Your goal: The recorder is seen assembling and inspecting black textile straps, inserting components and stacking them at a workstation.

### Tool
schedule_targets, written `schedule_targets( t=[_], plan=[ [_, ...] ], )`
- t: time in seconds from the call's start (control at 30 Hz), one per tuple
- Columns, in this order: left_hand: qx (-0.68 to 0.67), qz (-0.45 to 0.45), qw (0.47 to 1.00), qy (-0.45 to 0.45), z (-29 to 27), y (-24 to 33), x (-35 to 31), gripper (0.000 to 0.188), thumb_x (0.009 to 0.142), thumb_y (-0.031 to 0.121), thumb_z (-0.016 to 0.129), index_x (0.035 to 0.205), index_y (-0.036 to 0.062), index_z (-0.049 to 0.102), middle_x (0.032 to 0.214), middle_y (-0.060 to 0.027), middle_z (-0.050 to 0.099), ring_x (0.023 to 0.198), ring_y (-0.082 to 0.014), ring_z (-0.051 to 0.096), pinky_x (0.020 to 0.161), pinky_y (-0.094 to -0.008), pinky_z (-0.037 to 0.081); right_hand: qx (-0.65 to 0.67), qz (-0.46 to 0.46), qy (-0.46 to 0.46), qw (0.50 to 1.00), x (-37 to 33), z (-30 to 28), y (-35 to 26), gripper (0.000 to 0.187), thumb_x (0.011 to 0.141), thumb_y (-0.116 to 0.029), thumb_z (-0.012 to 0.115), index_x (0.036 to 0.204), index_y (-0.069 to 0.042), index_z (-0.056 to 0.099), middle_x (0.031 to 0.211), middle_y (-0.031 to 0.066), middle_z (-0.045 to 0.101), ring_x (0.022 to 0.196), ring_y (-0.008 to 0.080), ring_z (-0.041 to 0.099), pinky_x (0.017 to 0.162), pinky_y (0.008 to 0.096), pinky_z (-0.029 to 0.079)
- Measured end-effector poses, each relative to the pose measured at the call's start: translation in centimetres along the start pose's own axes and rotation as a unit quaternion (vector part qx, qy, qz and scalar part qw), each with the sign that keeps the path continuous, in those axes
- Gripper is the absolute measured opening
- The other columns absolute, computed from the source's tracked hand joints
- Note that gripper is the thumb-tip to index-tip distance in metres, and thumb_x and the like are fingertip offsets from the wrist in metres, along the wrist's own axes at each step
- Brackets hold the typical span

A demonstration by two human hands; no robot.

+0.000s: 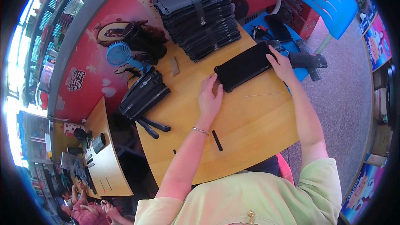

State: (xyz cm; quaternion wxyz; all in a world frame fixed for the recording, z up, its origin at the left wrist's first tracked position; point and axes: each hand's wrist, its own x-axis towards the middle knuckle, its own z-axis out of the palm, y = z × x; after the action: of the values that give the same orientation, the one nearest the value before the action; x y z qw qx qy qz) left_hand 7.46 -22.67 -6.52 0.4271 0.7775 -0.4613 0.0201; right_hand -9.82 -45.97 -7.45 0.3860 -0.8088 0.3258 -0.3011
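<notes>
A flat black rectangular case (243,66) with raised corners lies at a slant on the wooden table, held at both ends. My left hand (211,96) grips its near left corner, with the fingers at the edge and the thumb beside it. Closed on the right end is my right hand (282,66), thumb on the top face and the other fingers partly hidden. A thin pale stick (264,95) rests just below the case. Closer to me, a short black strip (217,141) lies by my left forearm.
A tall strapped stack of black pouches (200,16) stands at the back. On the left are a smaller black bundle (146,93), a blue fan (118,53) and a black cylinder (141,39). A blue chair (318,0) adjoins the right edge. Other people (85,210) sit lower left.
</notes>
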Motion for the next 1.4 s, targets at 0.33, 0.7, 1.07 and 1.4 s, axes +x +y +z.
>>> schedule_targets(
  t=[0.33,0.7,1.07,1.4],
  plan=[
    [-0.004,0.008,1.0,0.01,0.2,-0.6,0.0,0.033,0.081,0.009,0.063,0.113,0.0011,0.058,0.116,-0.021,0.058,0.113,-0.035,0.052,0.099,-0.0399,0.04,-0.023,0.003,-0.01,1.0,0.0,0.1,0.1,0.052,0.093,-0.036,0.051,0.133,-0.004,0.044,0.121,0.0242,0.055,0.114,0.0378,0.052,0.095,0.035,0.041],
    [-0.146,-0.091,0.983,0.062,0.1,-1.0,-0.3,0.021,0.092,0.004,0.044,0.112,0.0007,0.049,0.102,-0.0153,0.061,0.097,-0.0274,0.06,0.086,-0.0331,0.045,0.04,-0.004,0.041,0.998,0.1,0.3,0.9,0.041,0.096,-0.031,0.048,0.128,-0.005,0.049,0.12,0.0186,0.058,0.112,0.0299,0.055,0.095,0.0309,0.04],
    [-0.174,-0.12,0.971,0.111,-0.2,-1.1,-0.5,0.01,0.092,0.005,0.043,0.101,0.0016,0.047,0.088,-0.0187,0.06,0.085,-0.0347,0.06,0.073,-0.0404,0.047,0.037,-0.102,0.139,0.984,0.9,-1.3,0.3,0.027,0.096,-0.017,0.048,0.118,-0.003,0.057,0.111,0.009,0.062,0.097,0.0144,0.059,0.084,0.0262,0.046],
    [-0.166,-0.08,0.969,0.166,-0.2,-1.9,-1.0,0.009,0.093,0.009,0.046,0.098,0.0013,0.046,0.079,-0.0162,0.06,0.074,-0.0287,0.062,0.068,-0.0378,0.048,-0.076,-0.114,0.005,0.991,-7.0,-0.3,-7.4,0.021,0.091,-0.01,0.053,0.109,-0.002,0.061,0.107,0.0101,0.061,0.094,0.0182,0.059,0.081,0.0281,0.047]
  ],
)
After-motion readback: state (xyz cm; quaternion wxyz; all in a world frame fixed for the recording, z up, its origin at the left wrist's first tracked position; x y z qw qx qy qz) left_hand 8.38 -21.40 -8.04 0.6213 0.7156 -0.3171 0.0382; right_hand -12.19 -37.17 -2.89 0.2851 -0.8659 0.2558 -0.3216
